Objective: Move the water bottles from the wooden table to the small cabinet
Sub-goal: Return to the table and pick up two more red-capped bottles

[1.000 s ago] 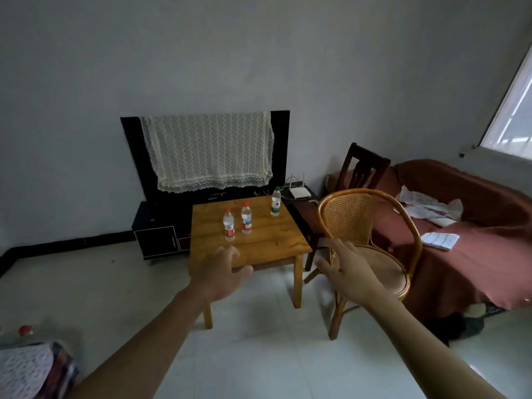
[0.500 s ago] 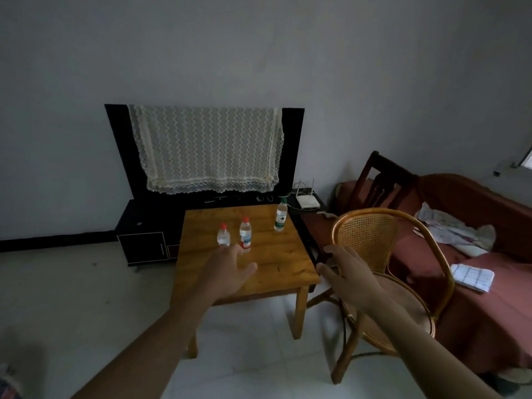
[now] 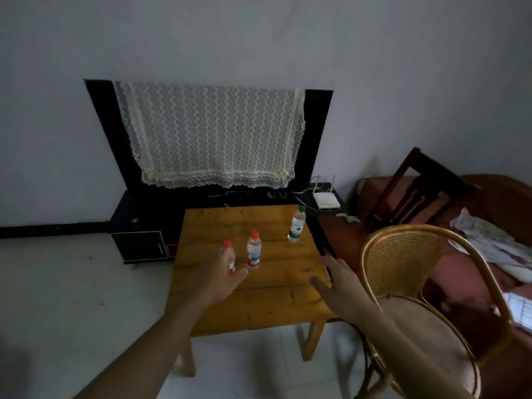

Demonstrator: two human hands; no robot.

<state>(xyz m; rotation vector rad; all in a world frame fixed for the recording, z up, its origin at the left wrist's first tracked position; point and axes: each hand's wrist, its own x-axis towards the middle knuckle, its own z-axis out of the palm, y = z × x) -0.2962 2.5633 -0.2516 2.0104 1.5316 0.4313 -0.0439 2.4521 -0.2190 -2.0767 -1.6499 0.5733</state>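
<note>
Three clear water bottles stand upright on the wooden table (image 3: 259, 306). The left red-capped bottle (image 3: 229, 254) is partly hidden behind my left hand (image 3: 214, 276), which is open with fingers spread just in front of it. A second red-capped bottle (image 3: 254, 252) stands right beside it. The green-capped bottle (image 3: 296, 227) stands near the table's far right corner. My right hand (image 3: 339, 286) hovers open over the table's right edge, holding nothing. The small black cabinet (image 3: 144, 223) sits low against the wall behind the table.
A black TV with a lace cloth (image 3: 213, 136) stands on the cabinet. A white router (image 3: 326, 200) lies at the cabinet's right end. A rattan chair (image 3: 417, 289) stands close to the table's right, with a dark wooden chair (image 3: 423, 185) and a red-covered sofa (image 3: 495, 254) beyond.
The view has closed in on the table. My left hand has reached forward up to the left red-capped bottle, and my right hand has moved over the table's right edge.
</note>
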